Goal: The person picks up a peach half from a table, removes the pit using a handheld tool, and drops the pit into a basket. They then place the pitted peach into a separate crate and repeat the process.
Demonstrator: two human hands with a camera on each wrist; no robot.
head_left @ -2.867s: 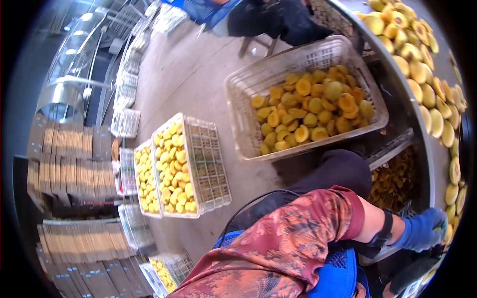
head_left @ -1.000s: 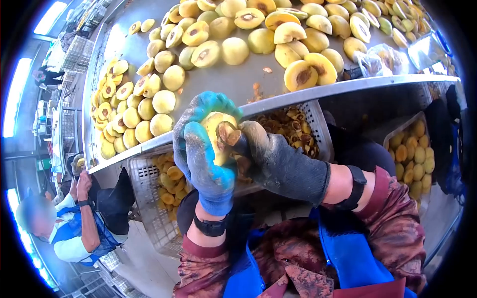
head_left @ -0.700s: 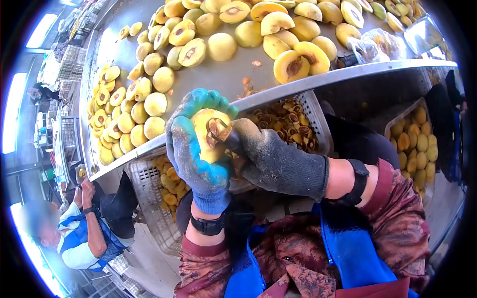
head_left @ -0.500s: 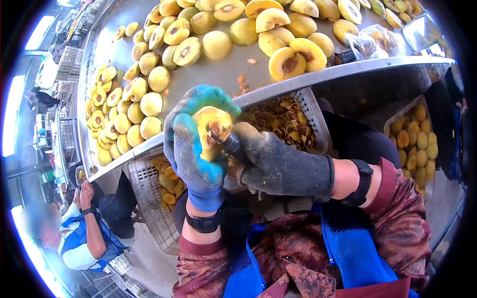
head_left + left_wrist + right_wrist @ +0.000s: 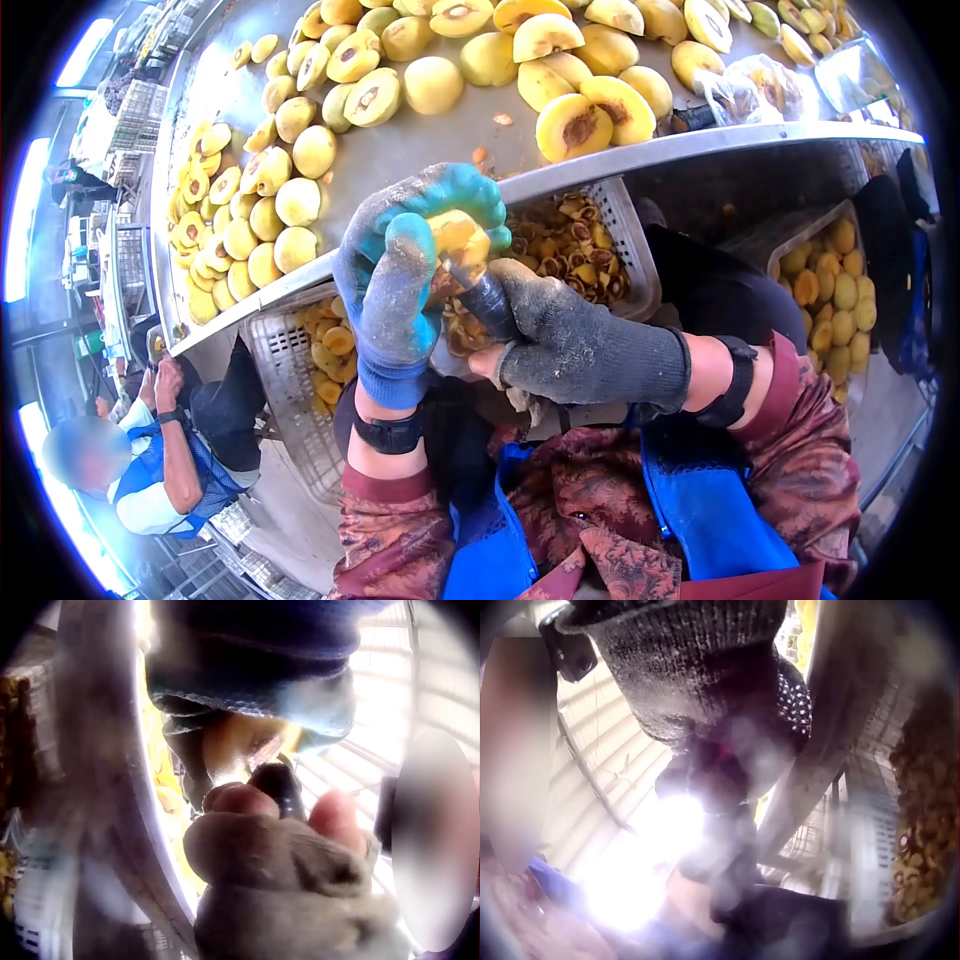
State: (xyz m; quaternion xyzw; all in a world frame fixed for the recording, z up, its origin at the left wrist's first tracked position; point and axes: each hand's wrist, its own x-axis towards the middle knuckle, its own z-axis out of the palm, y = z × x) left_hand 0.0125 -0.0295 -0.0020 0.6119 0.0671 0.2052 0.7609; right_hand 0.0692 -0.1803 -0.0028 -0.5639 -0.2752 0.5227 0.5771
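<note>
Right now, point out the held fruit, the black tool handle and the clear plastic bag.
Held fruit (image 5: 459, 237), head view: its yellow surface.
Black tool handle (image 5: 488, 304), head view: its visible middle.
Clear plastic bag (image 5: 763, 92), head view: its crumpled middle.

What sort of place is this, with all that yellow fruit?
Probably a fruit-processing workshop: the metal table is spread with yellow fruit, much of it cut in half, crates of fruit stand lower down, and another person sits nearby.

metal table (image 5: 720, 137): grey, shiny | floor (image 5: 295, 530): pale grey | bright panels (image 5: 25, 220): far left, glaring white
</note>
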